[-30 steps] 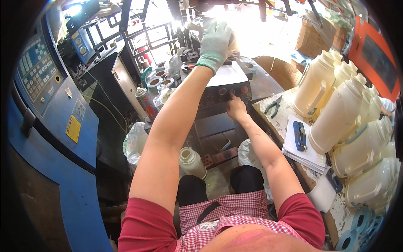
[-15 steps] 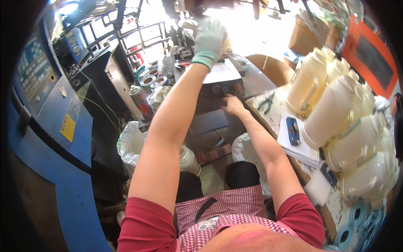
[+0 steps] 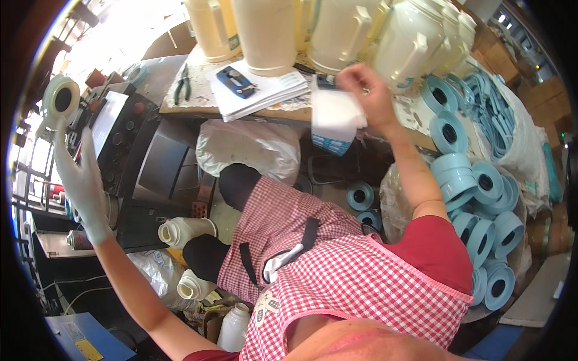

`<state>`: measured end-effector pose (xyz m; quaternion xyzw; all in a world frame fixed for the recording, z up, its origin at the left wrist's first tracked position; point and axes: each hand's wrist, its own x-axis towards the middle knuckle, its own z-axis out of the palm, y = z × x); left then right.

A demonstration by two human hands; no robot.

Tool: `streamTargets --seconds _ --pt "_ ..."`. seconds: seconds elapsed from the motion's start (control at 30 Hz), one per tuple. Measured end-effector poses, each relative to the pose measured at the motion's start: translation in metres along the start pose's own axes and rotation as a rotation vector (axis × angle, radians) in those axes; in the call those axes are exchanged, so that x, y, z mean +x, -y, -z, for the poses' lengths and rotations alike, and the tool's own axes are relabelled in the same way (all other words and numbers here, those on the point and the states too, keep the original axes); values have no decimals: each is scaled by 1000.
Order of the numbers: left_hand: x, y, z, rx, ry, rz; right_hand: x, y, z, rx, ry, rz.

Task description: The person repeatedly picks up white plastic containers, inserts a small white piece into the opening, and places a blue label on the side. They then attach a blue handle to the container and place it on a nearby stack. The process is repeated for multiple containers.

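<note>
My left hand (image 3: 82, 180), in a pale glove, reaches up at the far left with its fingers stretched and the thumb apart. Its fingertips are at a pale round piece with a ring-shaped end (image 3: 62, 99), beside a dark machine (image 3: 123, 141); whether they touch it I cannot tell. My bare right hand (image 3: 373, 96) is over the worktable, blurred by motion, its fingers partly curled. Just beside it lies a stack of white sheets with a blue printed edge (image 3: 338, 114), hanging over the table's edge. Cream jugs with handles (image 3: 400, 48) stand behind that hand.
Pliers (image 3: 182, 84) and a blue tool (image 3: 236, 82) on white papers (image 3: 262, 95) lie on the worktable. Several light-blue rolls (image 3: 475, 186) are heaped at the right. A white-lined bin (image 3: 247, 144) stands under the table; cream containers (image 3: 188, 231) are near my legs.
The view has swung right toward the worktable. My right hand has left the machine front and is now over the table by the white sheets. My gloved left hand remains by the machine.
</note>
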<state>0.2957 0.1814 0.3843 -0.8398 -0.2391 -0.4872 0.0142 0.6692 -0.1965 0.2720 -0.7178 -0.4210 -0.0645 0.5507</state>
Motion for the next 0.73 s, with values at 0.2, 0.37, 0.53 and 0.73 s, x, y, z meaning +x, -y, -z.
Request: streamTargets --seconds 0.2,0.37,0.53,0.73 --pt "-140 -71 1 -124 376 173 41 -106 73 -252 -993 288" --pt "-197 -70 -10 -294 598 357 57 -106 79 160 -740 -121" --pt "-239 -61 3 -414 651 609 36 -77 151 482 -922 -79" --pt "-263 -39 -11 -464 723 652 15 -84 189 592 -852 -261"
